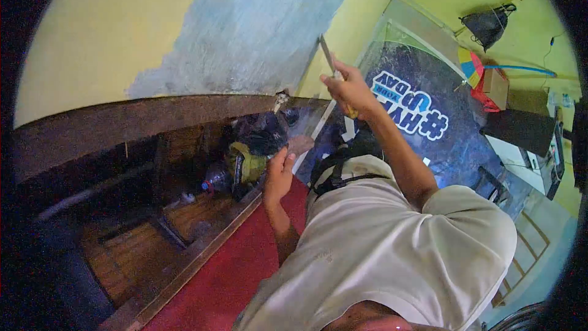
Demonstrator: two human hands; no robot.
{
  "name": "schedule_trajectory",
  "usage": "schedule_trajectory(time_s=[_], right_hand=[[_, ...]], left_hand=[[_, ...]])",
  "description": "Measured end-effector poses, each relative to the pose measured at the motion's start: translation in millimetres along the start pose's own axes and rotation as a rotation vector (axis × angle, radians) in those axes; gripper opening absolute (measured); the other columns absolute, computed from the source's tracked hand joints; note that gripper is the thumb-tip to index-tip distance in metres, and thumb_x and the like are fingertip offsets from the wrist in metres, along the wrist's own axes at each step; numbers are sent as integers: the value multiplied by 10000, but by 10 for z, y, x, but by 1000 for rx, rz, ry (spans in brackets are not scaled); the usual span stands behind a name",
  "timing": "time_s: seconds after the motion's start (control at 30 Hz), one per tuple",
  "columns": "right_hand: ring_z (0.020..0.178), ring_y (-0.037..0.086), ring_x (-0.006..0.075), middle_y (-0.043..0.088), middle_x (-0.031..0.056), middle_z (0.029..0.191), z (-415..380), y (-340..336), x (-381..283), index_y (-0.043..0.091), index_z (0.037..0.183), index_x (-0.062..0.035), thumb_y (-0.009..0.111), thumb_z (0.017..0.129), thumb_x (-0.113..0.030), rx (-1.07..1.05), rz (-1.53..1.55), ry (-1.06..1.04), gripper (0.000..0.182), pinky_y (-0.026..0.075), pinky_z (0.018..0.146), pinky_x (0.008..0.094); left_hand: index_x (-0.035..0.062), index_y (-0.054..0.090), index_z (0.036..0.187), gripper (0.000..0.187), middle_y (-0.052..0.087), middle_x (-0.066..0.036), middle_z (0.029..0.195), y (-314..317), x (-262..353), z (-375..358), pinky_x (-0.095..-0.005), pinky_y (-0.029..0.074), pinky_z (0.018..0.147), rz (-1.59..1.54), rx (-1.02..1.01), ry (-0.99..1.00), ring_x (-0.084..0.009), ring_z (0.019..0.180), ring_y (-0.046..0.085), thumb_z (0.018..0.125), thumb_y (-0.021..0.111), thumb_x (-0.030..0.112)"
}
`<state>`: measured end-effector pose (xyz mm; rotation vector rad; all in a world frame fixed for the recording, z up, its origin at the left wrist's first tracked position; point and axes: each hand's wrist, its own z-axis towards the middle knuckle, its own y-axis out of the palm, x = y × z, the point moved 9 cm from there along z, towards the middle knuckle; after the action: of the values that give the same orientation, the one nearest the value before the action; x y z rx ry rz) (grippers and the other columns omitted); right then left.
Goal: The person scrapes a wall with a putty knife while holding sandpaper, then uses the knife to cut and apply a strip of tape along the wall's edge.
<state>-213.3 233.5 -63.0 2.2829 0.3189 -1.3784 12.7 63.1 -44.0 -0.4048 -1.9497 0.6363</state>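
My right hand (353,91) is raised and closed around the handle of a putty knife (327,53). Its narrow blade points up, near the edge of the grey-blue patch (245,30) on the yellow wall (104,30). Lower down, my left hand (280,176) has its fingers closed, thumb up. A second scraper-like tool (283,124) rises above that hand, with a brownish piece (300,145) beside the fingers. Whether the left hand grips one or both is unclear. A ragged spot (282,98) shows at the wall's lower edge.
A brown beam (110,124) runs under the wall. Below are a yellowish bag (248,165), a bottle (214,179) and a wooden surface (190,220). A red surface (245,263) lies beside my body. On the right are a dark printed banner (453,116) and a hanging black bag (488,26).
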Motion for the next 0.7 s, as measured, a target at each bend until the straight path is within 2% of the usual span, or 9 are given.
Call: schedule_trajectory(time_s=[0.07,0.1,0.2,0.27,0.3,0.37,0.53,0.63,0.7], right_hand=[[426,426,94,491,-21,594,-11,56,-34,305,1594,-173,666,951,-140,-12,7,-1,739,342,389,293],[426,432,100,531,4,619,47,-23,-75,314,1591,-169,669,947,-139,21,0,-4,736,364,403,295],[419,431,104,510,2,601,-16,-25,-103,320,1588,-171,672,942,-133,56,-81,-13,737,377,402,301],[568,532,123,665,143,993,71,-8,20,325,1582,-141,669,943,-129,35,-137,-122,726,476,523,301],[623,552,124,651,172,1148,19,13,-57,327,1579,-128,670,942,-126,52,-91,-89,724,495,568,297],[379,388,78,468,-30,564,131,-72,-25,327,1584,-147,663,960,-135,79,-5,-42,709,310,355,269],[383,389,71,466,-33,560,44,19,-50,307,1589,-133,662,961,-150,28,3,-94,722,313,357,265],[384,385,68,464,-37,556,216,-169,-12,291,1594,-133,660,959,-149,71,63,-89,735,319,364,258],[410,415,86,497,-6,572,96,-124,-35,290,1591,-112,656,948,-136,50,-22,-105,740,357,389,286]], left_hand=[[-26,597,1297,334,695,-192,1177,-53,227,36,-371,476,949,-44,17,-17,-263,1088,658,1031,504,155],[-24,596,1302,338,695,-189,1189,-51,271,-10,-369,474,956,-68,17,-39,-260,1098,656,1031,503,153],[-24,595,1307,341,689,-187,1213,24,310,77,-363,468,972,-145,-86,32,-252,1122,651,1030,501,152],[-23,597,1300,336,694,-179,1198,36,221,52,-358,468,965,-132,-60,3,-239,1102,650,1031,503,156],[-22,598,1296,334,696,-176,1191,30,153,61,-356,468,962,-124,-46,-7,-233,1091,649,1032,504,158],[-25,599,1288,328,696,-173,1179,50,-20,92,-349,470,949,-131,-41,-1,-223,1067,644,1030,511,157],[-34,597,1284,325,695,-152,1175,73,46,68,-336,467,942,-220,-88,-4,-197,1041,627,1027,532,154],[-32,595,1290,321,695,-120,1189,110,100,1,-330,461,953,-294,-90,-17,-179,1051,620,1026,531,139],[-25,593,1298,319,694,-97,1192,104,269,47,-323,457,958,-324,-85,21,-167,1053,615,1028,525,131]])
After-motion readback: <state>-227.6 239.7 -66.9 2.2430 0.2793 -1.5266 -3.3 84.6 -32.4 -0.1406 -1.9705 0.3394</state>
